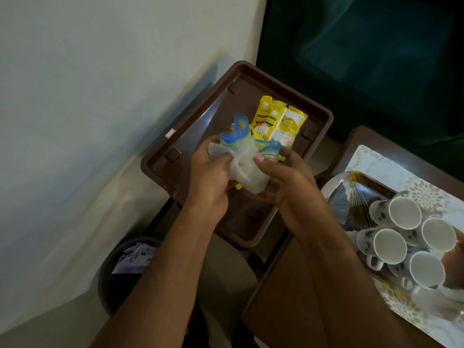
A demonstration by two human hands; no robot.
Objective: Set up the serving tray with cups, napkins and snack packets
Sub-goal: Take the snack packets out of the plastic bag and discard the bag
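Observation:
Both hands hold a crumpled clear plastic bag (244,160) with blue and yellow print above a brown tray (190,136). My left hand (209,177) grips its left side and my right hand (281,177) pinches its right side. A bit of yellow packet shows under the bag. Two yellow snack packets (278,120) lie on the tray just beyond the bag. Several white cups (404,237) with blue marks stand clustered on a patterned serving tray (371,162) at the right, next to a gold-and-grey fan-shaped plate (351,197).
The brown tray rests on a dark surface beside a pale wall at the left. A round dark bin (125,267) with paper in it stands on the floor below. The patterned tray sits on a brown wooden table (283,302). Dark green upholstery (364,46) fills the top right.

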